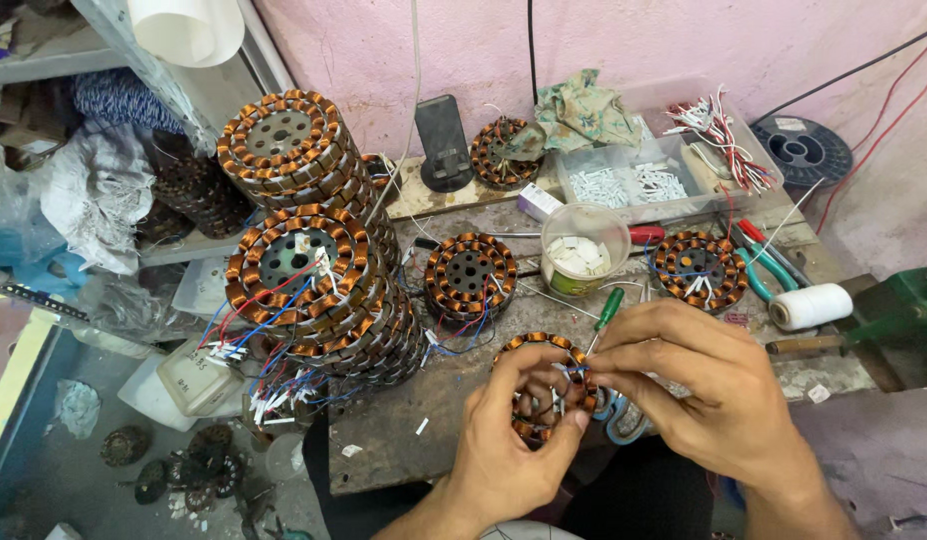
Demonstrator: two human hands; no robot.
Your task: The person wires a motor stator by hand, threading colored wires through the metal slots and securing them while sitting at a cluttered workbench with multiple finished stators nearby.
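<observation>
Both hands on copper-wound stator [536, 385], left hand [508, 440] grip cradling, right hand [698, 385] pinching wires

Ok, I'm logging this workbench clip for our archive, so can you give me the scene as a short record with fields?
Setting: worn grey workbench against a pink wall
Left hand: left hand cups a round copper-wound stator from below
Right hand: right hand pinches thin white wires at that stator's rim
Stacks: tall piles of copper-wound stators at left, coloured leads trailing
Nearby: clear plastic cup, green-handled screwdriver, spool of white thread
Rear: clear tray of white sleeves
</observation>
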